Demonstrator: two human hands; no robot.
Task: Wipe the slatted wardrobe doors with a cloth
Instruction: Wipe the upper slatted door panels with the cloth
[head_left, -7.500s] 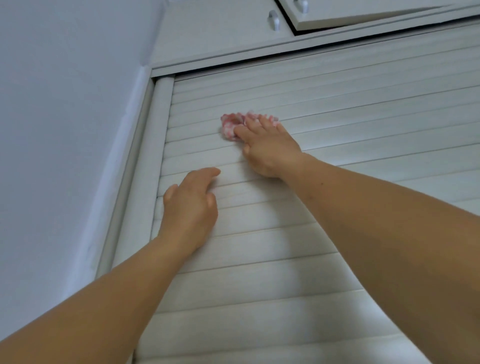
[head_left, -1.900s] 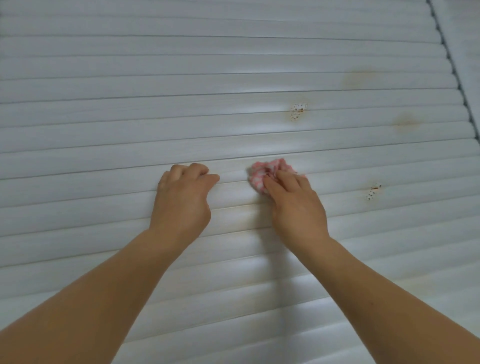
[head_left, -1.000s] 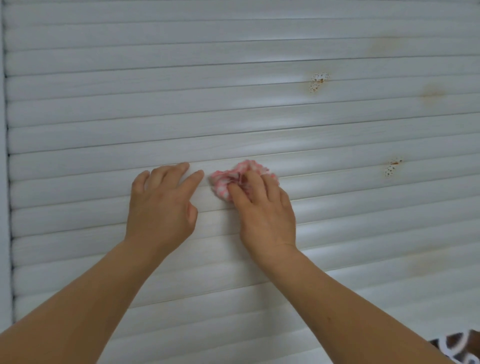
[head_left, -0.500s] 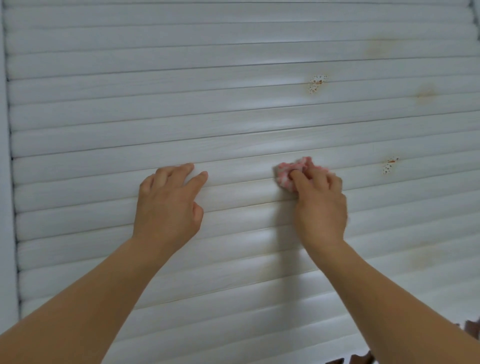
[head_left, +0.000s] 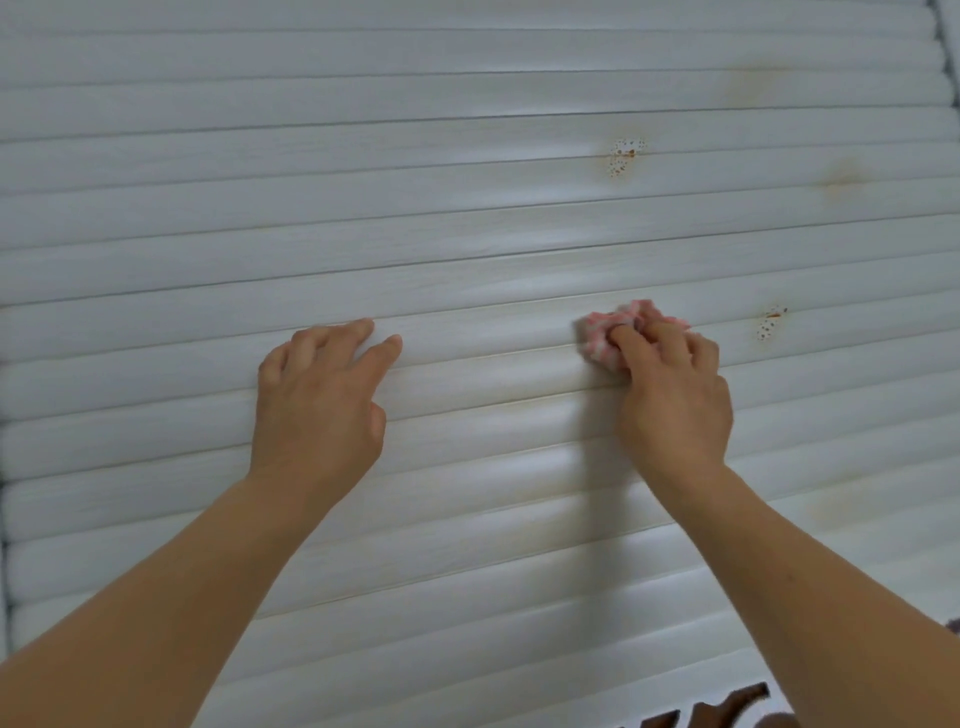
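Observation:
A white slatted wardrobe door (head_left: 467, 218) fills the view, its slats running left to right. My right hand (head_left: 675, 400) grips a bunched pink-and-white checked cloth (head_left: 608, 338) and presses it against a slat right of centre. The cloth sticks out above and left of my fingers. My left hand (head_left: 322, 405) rests on the slats to the left, fingers spread and lightly bent, holding nothing. Most of the cloth is hidden under my right fingers.
Rusty speckled marks sit on the slats at upper right (head_left: 623, 156) and just right of the cloth (head_left: 771, 322). Faint brown stains (head_left: 841, 179) lie further right. The door's right edge (head_left: 943, 31) and left edge (head_left: 5, 571) show. A dark patterned surface (head_left: 727, 706) peeks in at the bottom.
My right hand has slid the cloth to the right along the slat, away from the left hand. The left hand has stayed on the same slats.

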